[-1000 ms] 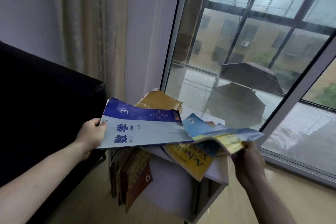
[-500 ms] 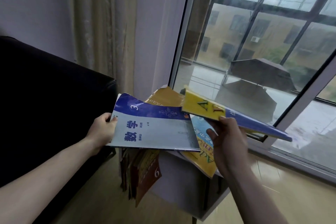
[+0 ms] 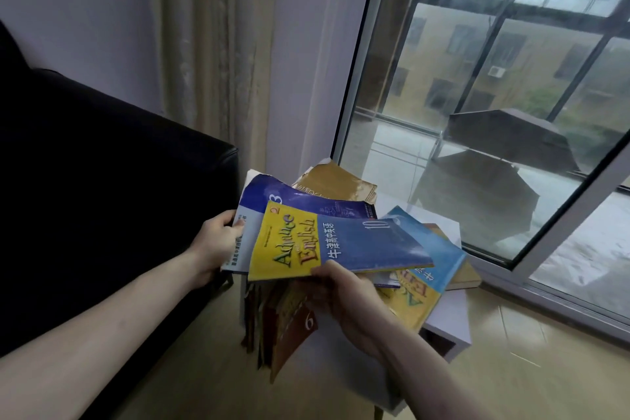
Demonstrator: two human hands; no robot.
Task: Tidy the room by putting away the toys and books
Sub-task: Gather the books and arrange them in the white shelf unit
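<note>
My right hand [image 3: 344,303] grips a yellow and blue English book [image 3: 327,242] by its near edge and holds it flat on top of a blue and white maths book [image 3: 293,199]. My left hand [image 3: 218,242] grips the maths book by its left edge. Both books hover above a small white shelf unit [image 3: 450,320]. On the unit's top lie a light blue and yellow book [image 3: 429,269] and a golden-brown book [image 3: 337,181].
A black sofa [image 3: 102,181] fills the left side, its arm close to the unit. Several books, one reddish with a "6" [image 3: 293,327], stand in the unit's side. A curtain [image 3: 211,54] hangs behind. A large sliding window [image 3: 494,95] runs along the right above the tan floor.
My right hand lifted the yellow and blue book off the pile, turned it over and brought it left, onto the maths book. My left hand has kept its hold.
</note>
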